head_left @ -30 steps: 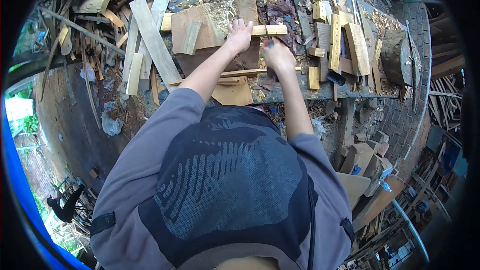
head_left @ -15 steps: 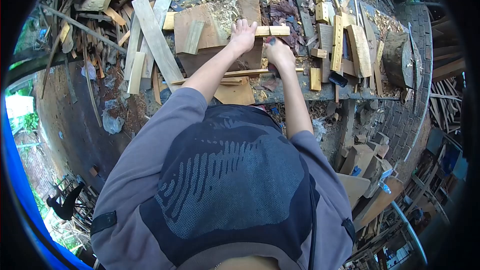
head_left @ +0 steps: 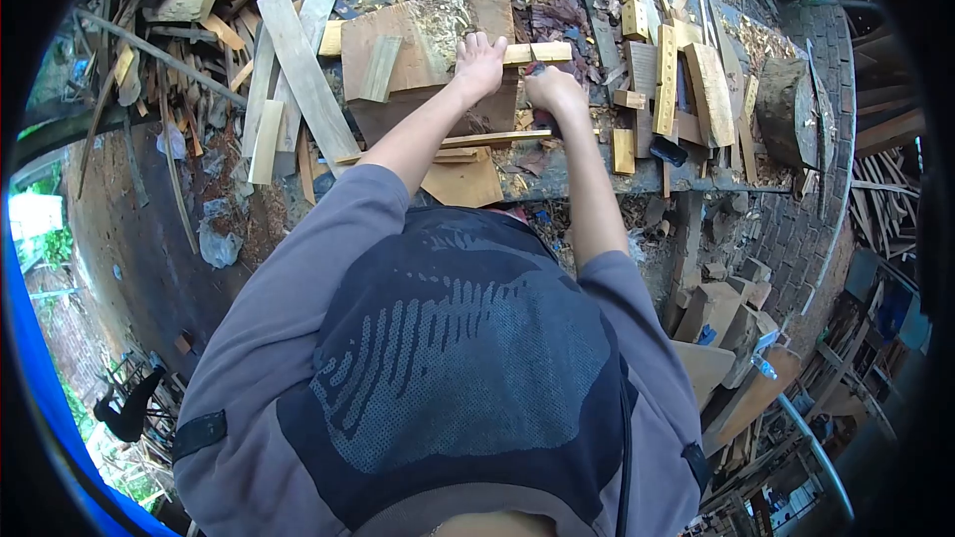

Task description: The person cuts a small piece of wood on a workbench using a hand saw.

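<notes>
A pale wood strip (head_left: pixel 550 52) lies crosswise on a thick wooden block. My left hand (head_left: pixel 479 68) is closed over its left part and presses it against the block. Closed round a red and dark handle, my right hand (head_left: pixel 557 92) is just to the near side of the strip's right part. The tool looks like a handsaw (head_left: pixel 537 69); its blade is a thin dark line by the strip, and most of it is hidden. Below both hands, a long thin slat (head_left: pixel 492 139) runs across a flat board (head_left: pixel 465 179).
Grey planks (head_left: pixel 308 75) lean at the left. Several cut blocks, a holed wood bar (head_left: pixel 666 80) and a black object (head_left: pixel 668 150) lie right of my hands. A log (head_left: pixel 786 111) stands at the far right. Chips and bark litter the bench.
My right hand has moved a little forward with the saw, closer to the wood strip. My left hand stays on the strip. The whole view has shifted slightly.
</notes>
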`<state>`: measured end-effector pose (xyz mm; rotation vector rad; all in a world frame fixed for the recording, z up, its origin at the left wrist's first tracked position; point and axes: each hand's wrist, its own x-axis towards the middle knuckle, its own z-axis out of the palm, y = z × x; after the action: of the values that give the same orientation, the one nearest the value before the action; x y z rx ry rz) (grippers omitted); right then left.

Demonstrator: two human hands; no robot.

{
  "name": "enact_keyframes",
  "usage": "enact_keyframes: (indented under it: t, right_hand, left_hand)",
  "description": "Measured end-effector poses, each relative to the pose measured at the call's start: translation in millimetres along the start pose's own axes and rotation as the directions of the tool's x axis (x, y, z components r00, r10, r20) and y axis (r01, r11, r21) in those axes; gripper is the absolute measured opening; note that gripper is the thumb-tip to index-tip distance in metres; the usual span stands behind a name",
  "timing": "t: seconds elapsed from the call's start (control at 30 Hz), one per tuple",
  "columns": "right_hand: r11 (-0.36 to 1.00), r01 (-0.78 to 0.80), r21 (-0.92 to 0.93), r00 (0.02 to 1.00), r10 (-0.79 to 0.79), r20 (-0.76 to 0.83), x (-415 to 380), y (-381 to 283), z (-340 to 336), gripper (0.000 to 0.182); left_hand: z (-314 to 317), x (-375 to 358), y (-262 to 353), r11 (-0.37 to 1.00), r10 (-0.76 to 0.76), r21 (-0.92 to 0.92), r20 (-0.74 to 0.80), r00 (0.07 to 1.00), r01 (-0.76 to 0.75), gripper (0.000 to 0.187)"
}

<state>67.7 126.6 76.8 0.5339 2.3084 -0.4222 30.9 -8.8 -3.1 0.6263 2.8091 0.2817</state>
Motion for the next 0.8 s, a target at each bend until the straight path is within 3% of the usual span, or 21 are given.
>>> enact_keyframes:
  t: [0.07,0.1,0.23,0.37,0.43,0.53,0.63,0.8]
  right_hand:
    - [0.995,0.091,0.035,0.988,-0.086,-0.130,-20,21,7,0.046]
    - [0.999,0.025,0.020,0.998,-0.024,-0.050,-51,20,-3,0.046]
    - [0.997,-0.052,0.056,0.998,0.054,-0.045,-129,31,0,0.042]
    - [0.990,-0.006,0.140,0.990,0.025,-0.141,-78,25,24,0.039]
    - [0.990,0.039,0.139,0.989,-0.018,-0.145,-24,17,26,0.040]
    - [0.996,0.006,0.086,0.998,0.000,-0.067,-20,1,4,0.041]
    - [0.989,0.016,0.149,0.995,-0.001,-0.102,-47,17,17,0.043]
    - [0.997,-0.063,0.052,0.994,0.068,-0.083,-121,32,23,0.040]
  left_hand:
    - [3,-2,2,1.000,-0.011,0.012,-0.018,1.000,0.012,0.036]
    - [2,-1,2,1.000,-0.022,0.015,-0.029,0.999,0.022,0.034]
    - [7,0,-3,0.999,0.019,-0.028,-0.067,0.998,-0.021,0.032]
    - [7,-1,-3,0.999,0.047,0.003,-0.062,0.997,-0.047,0.032]
    - [5,0,-3,0.999,0.042,0.014,-0.063,0.997,-0.041,0.032]
    - [3,-1,0,0.999,0.022,0.030,-0.047,0.999,-0.020,0.032]
    - [-2,2,1,0.999,0.015,0.030,-0.043,0.999,-0.014,0.032]
    - [4,-2,0,1.000,0.022,0.015,-0.081,0.996,-0.021,0.032]
